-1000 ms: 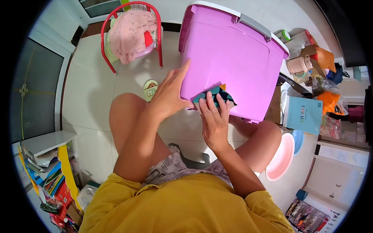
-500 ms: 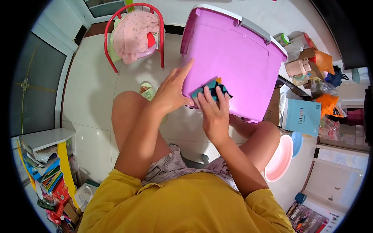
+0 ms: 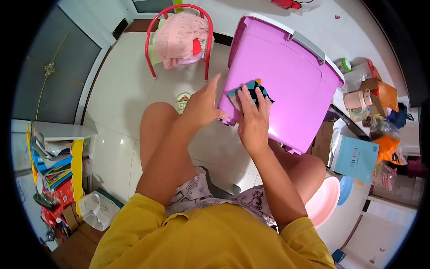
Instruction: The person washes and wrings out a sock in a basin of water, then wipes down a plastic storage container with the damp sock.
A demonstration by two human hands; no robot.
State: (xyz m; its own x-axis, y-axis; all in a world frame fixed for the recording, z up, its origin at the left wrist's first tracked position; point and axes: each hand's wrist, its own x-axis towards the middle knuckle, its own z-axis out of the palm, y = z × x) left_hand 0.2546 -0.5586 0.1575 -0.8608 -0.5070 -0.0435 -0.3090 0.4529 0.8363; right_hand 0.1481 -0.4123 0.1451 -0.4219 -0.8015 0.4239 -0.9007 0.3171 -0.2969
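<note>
Purple plastic storage bin (image 3: 286,76), upper right of centre, broad face towards the person, seemingly for reach; left hand (image 3: 202,105) wide by its corner, perhaps for steadying; right hand (image 3: 255,130) holding teal-and-black patterned cloth (image 3: 236,93) against it.

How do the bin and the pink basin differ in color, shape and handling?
The bin is purple with a white rim and grey handle; the pink basin is pale pink. The bin is boxy, the pink basin rounded. The right hand presses a cloth on the bin, while neither hand touches the pink basin. Both look like smooth plastic.
</note>
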